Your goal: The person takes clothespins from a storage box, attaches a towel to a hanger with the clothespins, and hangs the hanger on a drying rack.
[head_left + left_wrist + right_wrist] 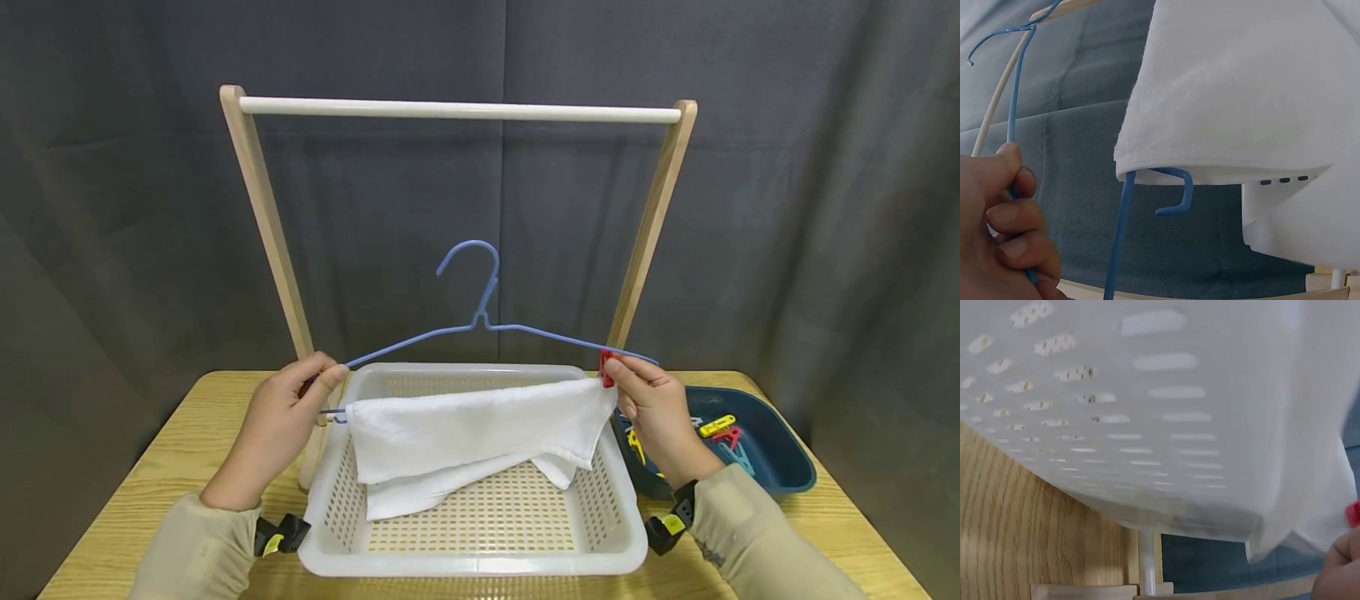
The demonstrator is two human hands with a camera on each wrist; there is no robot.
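Note:
A white towel hangs folded over the lower bar of a blue wire hanger. My left hand grips the hanger's left end, fingers curled round the wire in the left wrist view. Beside that hand, the bar and a small blue hook stick out from the towel's edge. At the other end my right hand pinches a red clothespin at the towel's upper right corner, close to the hanger wire. Only fingers and part of the clothespin show in the right wrist view.
Below the towel stands a white perforated basket on the wooden table. A dark teal bin with several coloured clothespins sits on the right. Behind rises a wooden rack with a white rod, before a grey curtain.

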